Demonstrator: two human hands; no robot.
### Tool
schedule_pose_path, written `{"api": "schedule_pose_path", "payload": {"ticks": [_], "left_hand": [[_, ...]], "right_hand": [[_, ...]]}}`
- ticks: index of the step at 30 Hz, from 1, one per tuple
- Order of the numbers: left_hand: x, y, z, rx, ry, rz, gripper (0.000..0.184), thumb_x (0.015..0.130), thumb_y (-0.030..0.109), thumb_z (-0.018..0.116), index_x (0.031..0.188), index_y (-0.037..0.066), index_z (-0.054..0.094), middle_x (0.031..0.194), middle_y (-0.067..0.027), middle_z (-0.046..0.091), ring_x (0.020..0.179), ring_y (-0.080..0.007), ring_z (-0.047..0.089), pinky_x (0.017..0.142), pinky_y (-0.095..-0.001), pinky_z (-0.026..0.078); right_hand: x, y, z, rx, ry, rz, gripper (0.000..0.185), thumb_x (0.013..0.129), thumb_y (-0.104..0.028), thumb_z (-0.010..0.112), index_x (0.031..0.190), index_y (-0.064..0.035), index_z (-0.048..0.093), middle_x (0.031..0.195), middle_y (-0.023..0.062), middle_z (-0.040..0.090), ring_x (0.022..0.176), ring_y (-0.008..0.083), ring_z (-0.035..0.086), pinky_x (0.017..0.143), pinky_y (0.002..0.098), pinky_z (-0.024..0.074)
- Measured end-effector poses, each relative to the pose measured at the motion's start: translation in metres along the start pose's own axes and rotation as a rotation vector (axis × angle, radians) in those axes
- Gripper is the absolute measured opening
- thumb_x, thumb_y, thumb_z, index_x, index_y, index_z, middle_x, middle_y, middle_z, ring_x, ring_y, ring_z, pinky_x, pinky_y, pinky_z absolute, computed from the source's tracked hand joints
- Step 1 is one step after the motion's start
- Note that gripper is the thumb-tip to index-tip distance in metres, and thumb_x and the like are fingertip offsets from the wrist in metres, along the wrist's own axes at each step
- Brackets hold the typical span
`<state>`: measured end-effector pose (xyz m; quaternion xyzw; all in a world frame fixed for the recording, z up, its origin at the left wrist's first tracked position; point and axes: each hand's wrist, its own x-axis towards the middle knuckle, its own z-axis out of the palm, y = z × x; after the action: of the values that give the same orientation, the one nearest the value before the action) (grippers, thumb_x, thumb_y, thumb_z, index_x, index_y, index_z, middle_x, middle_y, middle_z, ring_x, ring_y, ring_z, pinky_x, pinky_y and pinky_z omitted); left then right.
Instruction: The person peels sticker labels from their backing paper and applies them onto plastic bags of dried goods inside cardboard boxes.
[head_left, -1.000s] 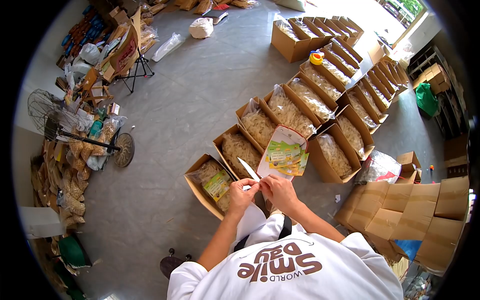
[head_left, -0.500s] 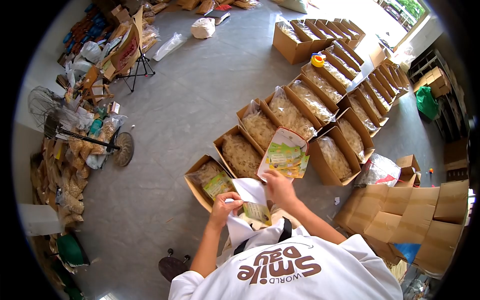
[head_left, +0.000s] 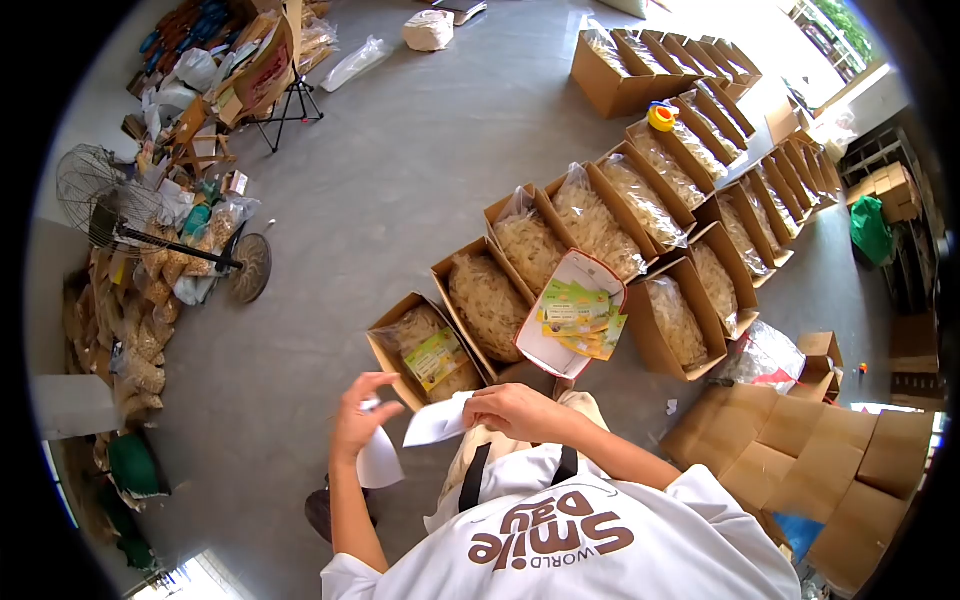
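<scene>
My left hand (head_left: pixel 352 418) pinches a curled white piece of paper (head_left: pixel 378 462) that hangs below the fingers. A second white piece of paper (head_left: pixel 436 421) sticks out from my right hand (head_left: pixel 512 411), which is closed on its edge. Only plain white faces of both pieces show. Just beyond my hands stands an open cardboard box (head_left: pixel 385 345) with a clear bag inside and a green and yellow printed label (head_left: pixel 436 358) lying on the bag. A white tray with a red rim (head_left: pixel 545 352) holds several loose green and yellow labels (head_left: pixel 580 312).
Rows of open cardboard boxes (head_left: pixel 480 300) with bagged pale contents run toward the upper right. A tape roll (head_left: pixel 661 116) lies on one. At left are a tipped fan (head_left: pixel 252 268) and piled bags (head_left: pixel 145 350). Flattened cartons (head_left: pixel 800 440) stand at right.
My left hand has moved left, away from my right hand, with white paper. The green label held between my hands is out of sight. My right hand has come down from the tray.
</scene>
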<state>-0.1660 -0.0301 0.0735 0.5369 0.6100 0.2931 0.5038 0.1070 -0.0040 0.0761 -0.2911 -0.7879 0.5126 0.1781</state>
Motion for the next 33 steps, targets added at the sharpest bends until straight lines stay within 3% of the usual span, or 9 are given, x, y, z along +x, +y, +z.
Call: {"api": "schedule_pose_path", "payload": {"ticks": [6, 11, 13, 15, 17, 21, 24, 27, 33], "left_hand": [[0.022, 0.039, 0.078, -0.283, -0.455, -0.069, 0.043, 0.068, -0.004, 0.060, 0.110, 0.004, 0.059, 0.105, -0.0026, 0.055, 0.092, -0.0112, 0.053, 0.082, -0.0229, 0.041], [0.033, 0.022, 0.144, -0.461, -0.200, -0.129, 0.021, 0.079, 0.004, 0.056, 0.099, 0.002, 0.061, 0.095, 0.0003, 0.059, 0.080, -0.0052, 0.054, 0.070, -0.0210, 0.044], [0.033, 0.020, 0.160, -0.413, -0.080, -0.347, 0.017, 0.086, 0.015, 0.053, 0.091, 0.001, 0.062, 0.081, 0.0011, 0.061, 0.071, -0.0047, 0.054, 0.062, -0.0226, 0.044], [0.034, -0.001, 0.181, -0.882, 0.108, -0.600, 0.022, 0.088, 0.023, 0.055, 0.083, 0.003, 0.063, 0.069, -0.0001, 0.059, 0.061, -0.0042, 0.050, 0.054, -0.0238, 0.042], [0.038, -0.047, 0.174, -0.107, 0.343, -0.302, 0.020, 0.086, 0.022, 0.060, 0.082, 0.003, 0.063, 0.068, -0.0004, 0.059, 0.058, -0.0039, 0.049, 0.049, -0.0230, 0.041], [0.065, -0.126, 0.129, -0.325, 0.586, -0.662, 0.019, 0.085, 0.021, 0.063, 0.082, 0.002, 0.062, 0.066, -0.0012, 0.057, 0.050, -0.0083, 0.048, 0.041, -0.0242, 0.039], [0.111, -0.195, 0.122, -0.178, 0.561, -0.653, 0.020, 0.083, 0.019, 0.063, 0.081, -0.001, 0.061, 0.064, -0.0034, 0.056, 0.046, -0.0100, 0.048, 0.039, -0.0247, 0.039], [0.164, -0.225, 0.124, -0.178, 0.532, -0.620, 0.023, 0.081, 0.019, 0.063, 0.078, -0.003, 0.059, 0.066, -0.0063, 0.056, 0.045, -0.0119, 0.048, 0.039, -0.0259, 0.039], [0.201, -0.289, 0.150, -0.148, 0.585, -0.697, 0.030, 0.080, 0.022, 0.065, 0.065, -0.003, 0.057, 0.058, -0.0043, 0.052, 0.041, -0.0114, 0.045, 0.038, -0.0266, 0.038]], "right_hand": [[0.004, 0.020, -0.050, 0.220, 0.062, -0.044, 0.016, 0.075, -0.009, 0.066, 0.087, -0.0026, 0.058, 0.078, 0.0128, 0.063, 0.072, 0.0296, 0.062, 0.062, 0.0367, 0.0470], [-0.007, 0.061, -0.085, 0.266, -0.027, 0.073, 0.014, 0.077, -0.011, 0.063, 0.088, -0.0025, 0.058, 0.073, 0.0134, 0.063, 0.066, 0.0276, 0.062, 0.061, 0.0348, 0.0478], [-0.010, 0.083, -0.083, 0.387, -0.047, 0.213, 0.012, 0.078, -0.010, 0.063, 0.085, -0.0016, 0.059, 0.071, 0.0125, 0.063, 0.066, 0.0248, 0.063, 0.061, 0.0335, 0.0481], [-0.013, 0.128, -0.075, 0.382, 0.048, 0.198, 0.011, 0.078, -0.009, 0.064, 0.083, -0.0009, 0.059, 0.069, 0.0112, 0.062, 0.065, 0.0224, 0.062, 0.061, 0.0320, 0.0479], [-0.009, 0.169, -0.063, 0.381, 0.152, 0.167, 0.011, 0.077, -0.009, 0.064, 0.081, -0.0001, 0.059, 0.067, 0.0099, 0.062, 0.063, 0.0200, 0.061, 0.060, 0.0306, 0.0478], [0.009, 0.246, -0.051, 0.422, 0.325, 0.662, 0.016, 0.072, -0.008, 0.069, 0.068, 0.0011, 0.057, 0.062, 0.0085, 0.060, 0.059, 0.0155, 0.057, 0.056, 0.0304, 0.0456], [0.036, 0.303, -0.031, 0.146, 0.298, 0.698, 0.017, 0.072, -0.004, 0.066, 0.085, -0.0001, 0.056, 0.066, 0.0134, 0.060, 0.061, 0.0244, 0.059, 0.057, 0.0364, 0.0455], [0.065, 0.349, -0.024, -0.100, 0.330, 0.593, 0.058, 0.072, 0.001, 0.061, 0.119, -0.0059, 0.028, 0.067, 0.0148, 0.057, 0.064, 0.0346, 0.058, 0.059, 0.0402, 0.0456], [0.088, 0.382, 0.001, -0.377, 0.013, 0.564, 0.048, 0.065, -0.010, 0.073, 0.106, -0.0044, 0.048, 0.088, 0.0197, 0.052, 0.083, 0.0381, 0.057, 0.071, 0.0439, 0.0466]]}}
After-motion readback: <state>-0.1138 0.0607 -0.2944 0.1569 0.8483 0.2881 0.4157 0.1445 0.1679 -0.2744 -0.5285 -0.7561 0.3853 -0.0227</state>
